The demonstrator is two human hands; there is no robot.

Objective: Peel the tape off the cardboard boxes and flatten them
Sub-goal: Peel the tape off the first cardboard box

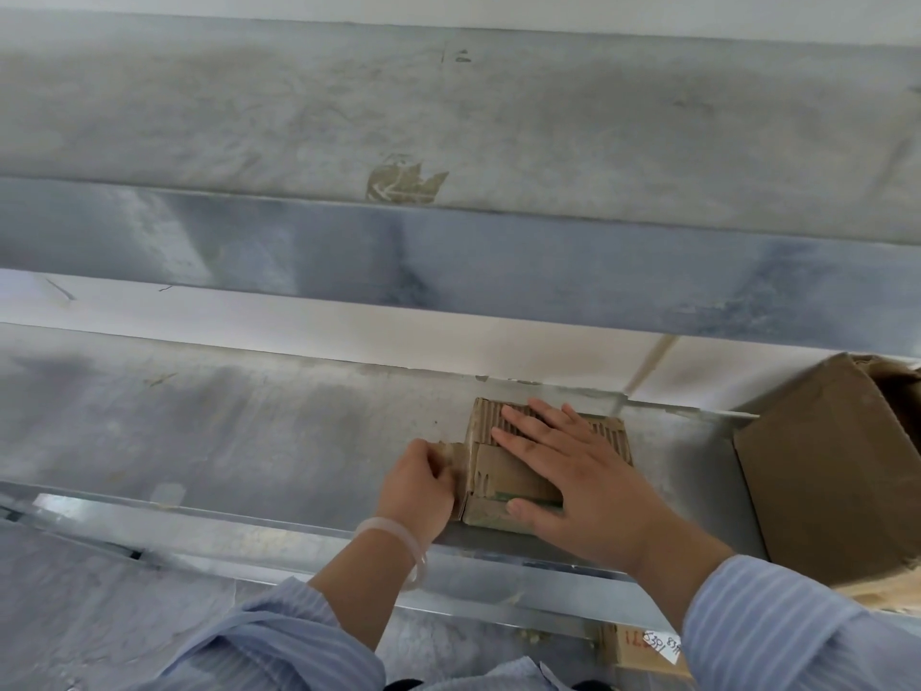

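A large brown cardboard box point(822, 471) stood at the right end of the scuffed grey metal shelf point(224, 441), near the work but not touching it. Below the shelf's front edge a labelled carton point(648, 650) showed. The small cardboard box point(503, 471) lay right of the shelf's middle, nearer its front edge. Its top skin was torn, with bare corrugated ribs at the far end. The right hand point(573, 471) pressed flat on it with straight fingers, hiding much of the top. The left hand point(416, 483) pinched brown tape point(456, 453) at the box's left side.
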